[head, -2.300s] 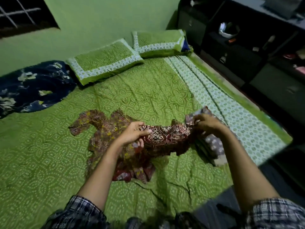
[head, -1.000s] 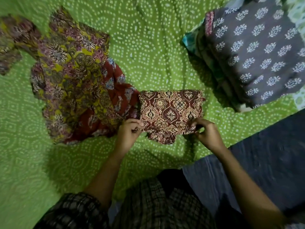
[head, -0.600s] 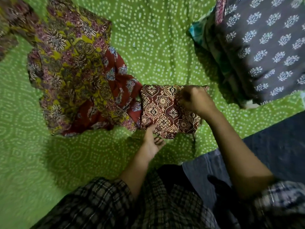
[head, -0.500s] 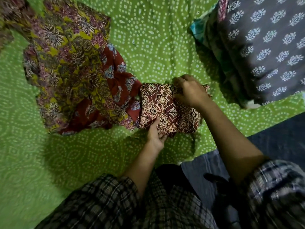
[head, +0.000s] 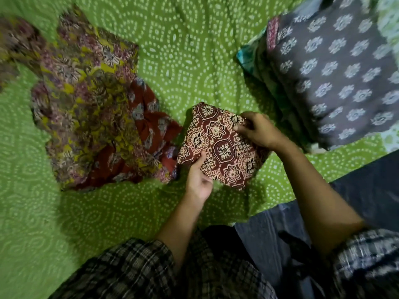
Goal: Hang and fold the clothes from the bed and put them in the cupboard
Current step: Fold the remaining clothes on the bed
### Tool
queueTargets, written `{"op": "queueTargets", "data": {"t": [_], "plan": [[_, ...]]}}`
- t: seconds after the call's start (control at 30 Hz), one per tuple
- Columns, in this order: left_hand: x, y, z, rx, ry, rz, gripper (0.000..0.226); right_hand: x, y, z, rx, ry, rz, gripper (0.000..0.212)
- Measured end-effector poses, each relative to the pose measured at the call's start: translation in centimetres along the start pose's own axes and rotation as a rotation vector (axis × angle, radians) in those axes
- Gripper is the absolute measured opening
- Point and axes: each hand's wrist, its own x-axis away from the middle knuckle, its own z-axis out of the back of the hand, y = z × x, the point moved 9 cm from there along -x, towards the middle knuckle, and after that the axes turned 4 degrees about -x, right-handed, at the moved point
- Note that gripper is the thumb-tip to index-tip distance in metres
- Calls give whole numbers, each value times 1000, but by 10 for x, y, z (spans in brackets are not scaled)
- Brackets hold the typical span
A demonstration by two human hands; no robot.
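Bed (head: 183,50) carries loose clothes (head: 86,108) at left and a grey stack (head: 334,78) at right. Between them lies the folded maroon cloth (head: 218,145), gripped by the left hand (head: 198,180) and pinched by the right hand (head: 257,130). Risk: an uneven lift lets the folds fall open.

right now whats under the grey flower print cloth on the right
Under the grey cloth, a teal cloth shows its edge along the left side. Whatever else is stacked beneath is covered.
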Motion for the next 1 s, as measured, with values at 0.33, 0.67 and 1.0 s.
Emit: {"op": "queueTargets", "data": {"t": [0.33,0.67,1.0], "plan": [[106,36,-167,-246,-507,-169,38,126,-28,186,-455,216,-19,12],[52,34,-272,-528,-408,-101,29,67,58,257,18,457,-166,49],[37,66,-247,-602,-270,-320,59,69,6,223,91,695,-53,58]]}}
